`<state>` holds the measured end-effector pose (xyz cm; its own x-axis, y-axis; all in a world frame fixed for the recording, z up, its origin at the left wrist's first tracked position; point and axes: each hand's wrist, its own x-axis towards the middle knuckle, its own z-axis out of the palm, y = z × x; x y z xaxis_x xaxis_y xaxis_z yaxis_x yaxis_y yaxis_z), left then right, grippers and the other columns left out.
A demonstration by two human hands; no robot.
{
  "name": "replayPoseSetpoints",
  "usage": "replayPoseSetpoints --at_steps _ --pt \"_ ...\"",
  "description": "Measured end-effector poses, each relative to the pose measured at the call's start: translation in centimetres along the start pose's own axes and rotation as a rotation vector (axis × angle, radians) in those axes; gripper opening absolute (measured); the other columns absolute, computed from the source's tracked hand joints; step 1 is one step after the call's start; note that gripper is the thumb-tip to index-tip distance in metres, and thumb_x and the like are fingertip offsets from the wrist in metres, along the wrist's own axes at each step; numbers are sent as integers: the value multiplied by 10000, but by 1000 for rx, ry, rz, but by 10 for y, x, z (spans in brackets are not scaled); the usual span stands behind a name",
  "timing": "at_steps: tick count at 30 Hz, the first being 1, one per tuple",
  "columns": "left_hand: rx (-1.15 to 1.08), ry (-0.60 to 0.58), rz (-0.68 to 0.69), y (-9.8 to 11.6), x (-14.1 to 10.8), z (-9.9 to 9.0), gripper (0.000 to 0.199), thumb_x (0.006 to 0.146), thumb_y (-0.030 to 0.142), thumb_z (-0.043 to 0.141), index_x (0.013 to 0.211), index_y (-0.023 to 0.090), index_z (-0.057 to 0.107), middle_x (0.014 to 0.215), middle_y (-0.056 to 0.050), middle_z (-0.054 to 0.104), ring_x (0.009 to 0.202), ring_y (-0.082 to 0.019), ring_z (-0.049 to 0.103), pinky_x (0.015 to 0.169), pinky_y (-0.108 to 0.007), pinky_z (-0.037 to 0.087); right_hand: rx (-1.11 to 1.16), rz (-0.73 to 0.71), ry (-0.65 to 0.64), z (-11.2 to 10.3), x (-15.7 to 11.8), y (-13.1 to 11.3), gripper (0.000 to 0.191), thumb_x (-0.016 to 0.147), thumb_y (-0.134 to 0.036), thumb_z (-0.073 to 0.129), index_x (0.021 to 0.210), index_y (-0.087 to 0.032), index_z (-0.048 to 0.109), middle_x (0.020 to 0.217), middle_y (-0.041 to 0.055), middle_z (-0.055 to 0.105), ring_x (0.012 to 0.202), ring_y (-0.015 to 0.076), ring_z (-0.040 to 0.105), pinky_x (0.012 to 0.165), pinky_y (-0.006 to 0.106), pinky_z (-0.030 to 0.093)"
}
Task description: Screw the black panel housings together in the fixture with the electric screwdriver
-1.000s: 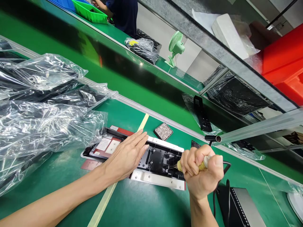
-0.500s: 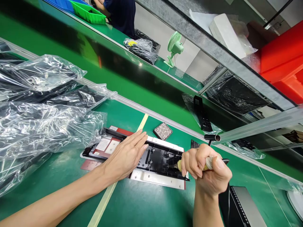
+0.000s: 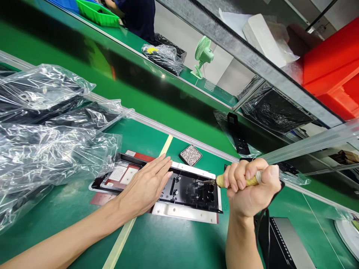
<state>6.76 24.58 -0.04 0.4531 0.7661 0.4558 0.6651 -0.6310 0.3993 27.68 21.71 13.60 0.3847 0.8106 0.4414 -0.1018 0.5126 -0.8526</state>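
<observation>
A long black plastic housing lies tilted across a white and dark red fixture on the green bench. My left hand rests flat over the middle of the housing, fingers stretched out and close together, holding nothing. In my right hand, fingers are wrapped round a corded tool with a yellowish taped handle. Its thin metal tip points left, over the right end of the housing; whether it touches is too small to tell. Just behind the housing sits a small square tray of tiny screws.
Plastic-wrapped black parts cover the left side. A black and grey device lies at the lower right. A metal shelf crosses above, with a red bin. Beyond are a green fan and a person in dark clothing.
My right hand has moved slightly right and up with the tool, whose tip now lies nearer the housing's back right corner. My left hand stays on the housing. The view has shifted slightly.
</observation>
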Motion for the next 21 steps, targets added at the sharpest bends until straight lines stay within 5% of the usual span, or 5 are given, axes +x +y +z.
replayPoseSetpoints --at_steps 21 --pt "-9 -10 -1 -1 -2 1 479 1056 338 396 1413 78 581 1461 -150 606 1443 -267 494 1180 -470 478 5 66 -59 4 -5 17 429 1035 -379 427 648 -202 480 454 -74 357 365 72 332 352 207 353"
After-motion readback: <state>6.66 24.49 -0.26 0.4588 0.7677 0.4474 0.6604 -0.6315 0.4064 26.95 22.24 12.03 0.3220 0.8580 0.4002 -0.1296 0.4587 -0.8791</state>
